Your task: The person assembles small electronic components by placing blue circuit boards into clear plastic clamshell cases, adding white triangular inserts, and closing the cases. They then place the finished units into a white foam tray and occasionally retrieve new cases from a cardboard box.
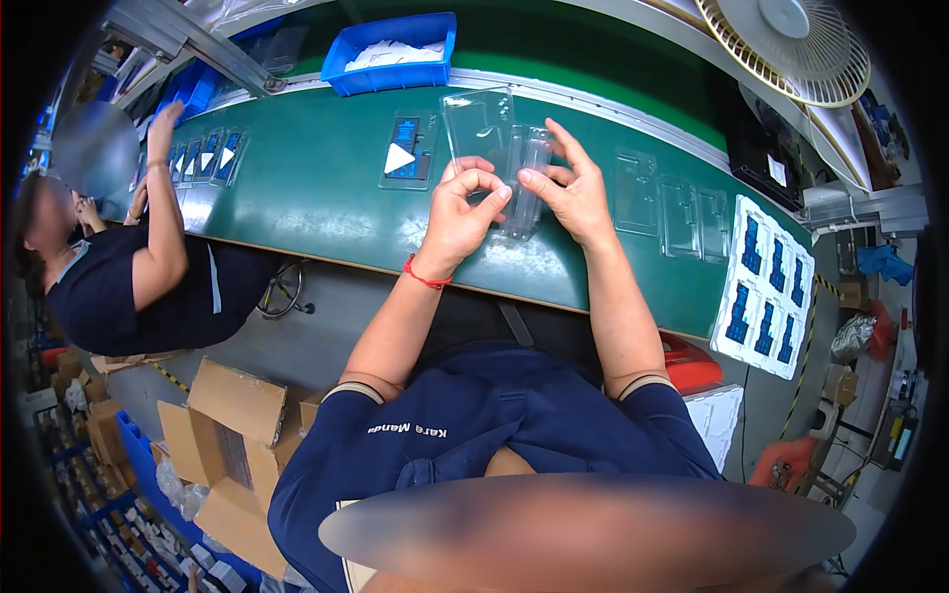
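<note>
A clear plastic clamshell (478,127) is held unfolded above the green table, its lid leaning up to the left. My left hand (467,210) pinches its lower left part between thumb and curled fingers. On the other side, my right hand (575,188) grips the narrower right half, thumb in front and index finger reaching up along the edge. No contents show inside it. Left of my hands lies a clear pack (423,170) with a dark blue battery-like part (406,132) and a white triangular piece (398,158).
Clear empty clamshells (680,219) lie to the right, beside a white tray (731,321) of several dark blue parts at the table's edge. Behind stands a blue bin (338,61) with white pieces. A co-worker (163,282) sits left near filled packs (211,154). A fan (786,44) is upper right.
</note>
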Available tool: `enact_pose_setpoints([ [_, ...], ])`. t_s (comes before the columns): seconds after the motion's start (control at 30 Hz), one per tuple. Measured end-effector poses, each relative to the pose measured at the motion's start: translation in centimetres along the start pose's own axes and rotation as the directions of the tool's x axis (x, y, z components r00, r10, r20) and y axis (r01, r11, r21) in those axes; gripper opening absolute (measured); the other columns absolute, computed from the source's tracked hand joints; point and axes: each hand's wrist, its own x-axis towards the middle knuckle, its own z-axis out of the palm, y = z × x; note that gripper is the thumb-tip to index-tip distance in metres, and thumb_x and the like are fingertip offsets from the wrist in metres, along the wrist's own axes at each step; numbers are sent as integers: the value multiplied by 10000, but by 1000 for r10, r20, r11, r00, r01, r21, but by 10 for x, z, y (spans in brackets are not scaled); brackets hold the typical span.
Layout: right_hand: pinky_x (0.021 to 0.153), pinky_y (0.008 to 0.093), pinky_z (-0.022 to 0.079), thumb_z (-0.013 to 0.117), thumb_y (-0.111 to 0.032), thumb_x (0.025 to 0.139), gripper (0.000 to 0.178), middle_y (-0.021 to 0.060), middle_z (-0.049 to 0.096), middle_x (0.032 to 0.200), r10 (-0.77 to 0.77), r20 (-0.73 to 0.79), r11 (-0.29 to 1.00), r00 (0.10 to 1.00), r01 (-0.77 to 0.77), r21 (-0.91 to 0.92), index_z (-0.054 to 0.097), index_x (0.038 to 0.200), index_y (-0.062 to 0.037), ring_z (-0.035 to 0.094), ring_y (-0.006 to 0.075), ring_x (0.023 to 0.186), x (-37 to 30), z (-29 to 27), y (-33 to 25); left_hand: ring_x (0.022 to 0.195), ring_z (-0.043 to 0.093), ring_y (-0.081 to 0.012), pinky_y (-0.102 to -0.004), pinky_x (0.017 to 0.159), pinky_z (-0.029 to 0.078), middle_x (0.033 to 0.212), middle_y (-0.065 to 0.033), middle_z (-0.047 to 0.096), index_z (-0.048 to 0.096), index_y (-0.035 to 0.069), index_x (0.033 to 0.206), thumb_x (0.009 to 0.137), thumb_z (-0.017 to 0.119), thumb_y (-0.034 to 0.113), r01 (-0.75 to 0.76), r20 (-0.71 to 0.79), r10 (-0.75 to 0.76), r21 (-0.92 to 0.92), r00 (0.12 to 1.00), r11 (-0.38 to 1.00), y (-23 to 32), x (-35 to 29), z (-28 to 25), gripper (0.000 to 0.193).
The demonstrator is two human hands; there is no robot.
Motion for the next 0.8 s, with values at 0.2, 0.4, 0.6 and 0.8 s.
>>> enact_pose_setpoints([
  [0.2, 820, 318, 551, 835, -103, 741, 818, 210, 523, 1315, 4, 3, 998, 1000, -4, 68, 416, 1442, -47, 615, 250, 1083, 0, -5, 2, 987, 558, -122, -254, 648, 611, 1209, -74, 438, 663, 14, 894, 889, 675, 60, 26, -20, -27, -45, 999, 999, -7, 0, -5, 48],
  [0.4, 786, 302, 545, 840, -112, 719, 782, 175, 554, 1234, -83, -52, 997, 995, 83, -6, 470, 1405, -48, 593, 212, 1045, 3, -16, 10, 941, 575, -112, -273, 658, 615, 1201, -59, 445, 659, 17, 905, 901, 664, 71, 37, -39, -40, -67, 998, 997, -5, -2, -5, 54],
  [0.6, 941, 453, 447, 826, -420, 696, 803, 229, 544, 1258, -341, -182, 597, 922, 63, -800, 526, 1372, -105, 517, 385, 1152, 2, -23, 14, 944, 579, -130, -279, 660, 602, 1191, -62, 455, 648, 17, 898, 913, 644, 75, 26, -83, -35, -102, 996, 994, 2, -15, -13, 60],
  [0.8, 881, 407, 489, 811, -310, 755, 847, 198, 529, 1303, -307, -66, 874, 949, 254, -415, 401, 1452, -61, 586, 314, 1066, -12, 13, -1, 933, 621, -189, -298, 624, 600, 1195, -92, 474, 627, 13, 922, 931, 623, 102, 70, 52, -57, -296, 997, 953, 15, -36, -31, 89],
])
